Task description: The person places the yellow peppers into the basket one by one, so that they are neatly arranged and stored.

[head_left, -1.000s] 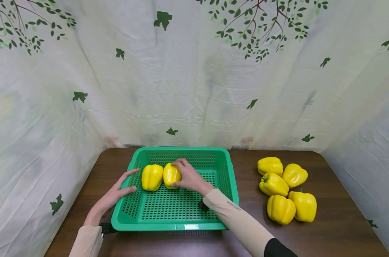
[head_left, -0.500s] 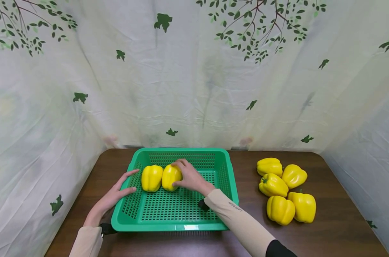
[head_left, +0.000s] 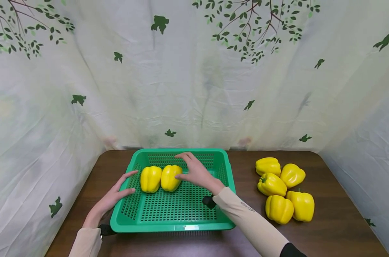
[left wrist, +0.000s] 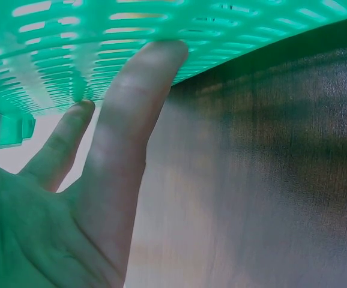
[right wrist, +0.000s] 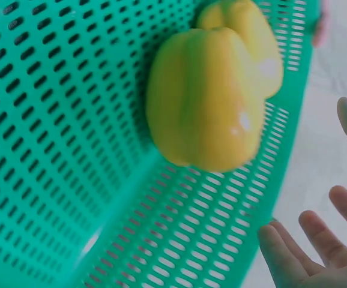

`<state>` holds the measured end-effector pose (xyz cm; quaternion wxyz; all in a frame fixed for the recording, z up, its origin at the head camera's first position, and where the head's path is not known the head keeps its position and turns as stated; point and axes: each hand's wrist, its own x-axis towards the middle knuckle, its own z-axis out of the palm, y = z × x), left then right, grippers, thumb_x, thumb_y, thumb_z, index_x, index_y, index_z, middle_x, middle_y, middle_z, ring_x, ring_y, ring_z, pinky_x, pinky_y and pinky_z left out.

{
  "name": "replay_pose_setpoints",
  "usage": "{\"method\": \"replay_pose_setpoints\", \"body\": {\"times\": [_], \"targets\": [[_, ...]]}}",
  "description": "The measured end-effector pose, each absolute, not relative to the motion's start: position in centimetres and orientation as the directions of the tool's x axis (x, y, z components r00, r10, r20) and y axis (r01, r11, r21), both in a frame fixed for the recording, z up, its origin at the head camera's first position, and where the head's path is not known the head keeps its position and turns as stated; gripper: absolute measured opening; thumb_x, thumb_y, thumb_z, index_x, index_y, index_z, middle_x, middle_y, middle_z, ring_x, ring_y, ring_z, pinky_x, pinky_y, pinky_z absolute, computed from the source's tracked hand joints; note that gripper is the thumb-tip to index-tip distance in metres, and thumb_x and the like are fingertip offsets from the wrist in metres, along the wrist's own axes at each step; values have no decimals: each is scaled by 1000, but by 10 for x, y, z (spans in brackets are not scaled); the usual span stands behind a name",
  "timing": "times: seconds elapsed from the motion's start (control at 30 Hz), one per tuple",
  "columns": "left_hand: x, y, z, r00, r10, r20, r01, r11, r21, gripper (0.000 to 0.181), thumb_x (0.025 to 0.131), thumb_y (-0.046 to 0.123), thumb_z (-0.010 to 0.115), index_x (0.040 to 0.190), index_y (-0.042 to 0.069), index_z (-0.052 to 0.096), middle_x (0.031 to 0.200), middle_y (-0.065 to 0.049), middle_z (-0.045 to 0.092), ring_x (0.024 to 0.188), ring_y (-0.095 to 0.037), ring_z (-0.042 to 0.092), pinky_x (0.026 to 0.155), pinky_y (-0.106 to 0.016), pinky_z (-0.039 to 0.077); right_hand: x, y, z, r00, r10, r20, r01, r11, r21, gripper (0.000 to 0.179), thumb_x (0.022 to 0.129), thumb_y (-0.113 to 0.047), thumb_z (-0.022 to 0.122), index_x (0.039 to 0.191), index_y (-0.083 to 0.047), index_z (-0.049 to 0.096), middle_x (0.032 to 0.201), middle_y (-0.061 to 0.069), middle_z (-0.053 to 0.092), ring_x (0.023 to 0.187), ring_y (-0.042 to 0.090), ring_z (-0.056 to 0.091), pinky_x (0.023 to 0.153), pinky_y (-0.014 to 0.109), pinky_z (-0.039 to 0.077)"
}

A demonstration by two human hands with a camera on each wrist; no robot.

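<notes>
Two yellow bell peppers lie side by side in the left part of a green basket (head_left: 172, 227): the left bell pepper (head_left: 150, 179) and the right bell pepper (head_left: 169, 180). My right hand (head_left: 199, 172) hovers over the basket just right of the right pepper, thumb and fingers spread, holding nothing. In the right wrist view, a gap shows between its fingers (right wrist: 323, 246) and that pepper (right wrist: 206, 102). At the basket's left side is my left hand (head_left: 112, 196), thumb and fingers extended. Its thumb (left wrist: 122, 132) reaches the slotted outer wall (left wrist: 131, 30) in the left wrist view.
Several yellow bell peppers sit in a cluster on the brown table (head_left: 329, 228) right of the basket, among them a front pepper (head_left: 279, 209) and a back pepper (head_left: 267, 166). A white curtain (head_left: 194, 89) with leaf prints hangs behind the table.
My right hand has let go of the right bell pepper and moved up and right from it. That pepper shifted slightly left and turned a little. The left hand has stayed in place.
</notes>
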<state>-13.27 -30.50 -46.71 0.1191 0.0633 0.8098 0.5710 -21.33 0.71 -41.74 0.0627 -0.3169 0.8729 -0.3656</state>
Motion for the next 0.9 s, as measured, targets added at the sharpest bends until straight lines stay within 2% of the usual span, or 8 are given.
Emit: {"method": "replay_pose_setpoints", "body": {"times": [0.13, 0.4, 0.63, 0.9], "targets": [[-132, -305, -468, -963, 241, -121, -36, 331, 943, 61, 98, 14, 52, 150, 12, 21, 153, -25, 4, 118, -46, 41, 82, -36, 50, -212, 18, -411, -788, -598, 148, -510, 499, -700, 61, 86, -21, 73, 139, -7, 45, 140, 9, 40, 125, 30, 42, 100, 43, 39], [-132, -305, -469, -961, 256, -103, -14, 325, 945, 61, 98, 12, 52, 150, 11, 20, 153, -25, 2, 125, -47, 32, 84, -31, 48, -210, 44, -398, -795, -578, 181, -514, 485, -708, 63, 87, -30, 71, 140, -11, 44, 140, 8, 42, 124, 31, 44, 98, 43, 40], [-132, -305, -468, -960, 258, -110, -22, 323, 946, 61, 98, 13, 52, 150, 12, 20, 153, -25, 1, 125, -48, 32, 84, -31, 47, -207, 70, -391, -796, -558, 235, -512, 414, -752, 63, 86, -21, 73, 140, -7, 44, 138, 11, 44, 121, 34, 44, 96, 47, 42], [-133, -305, -467, -960, 255, -113, -24, 327, 945, 61, 98, 13, 52, 150, 12, 20, 153, -25, 1, 123, -47, 34, 83, -32, 48, -202, 99, -387, -810, -529, 254, -521, 448, -727, 62, 87, -26, 73, 140, -11, 45, 138, 6, 44, 121, 23, 44, 97, 40, 42]]}}
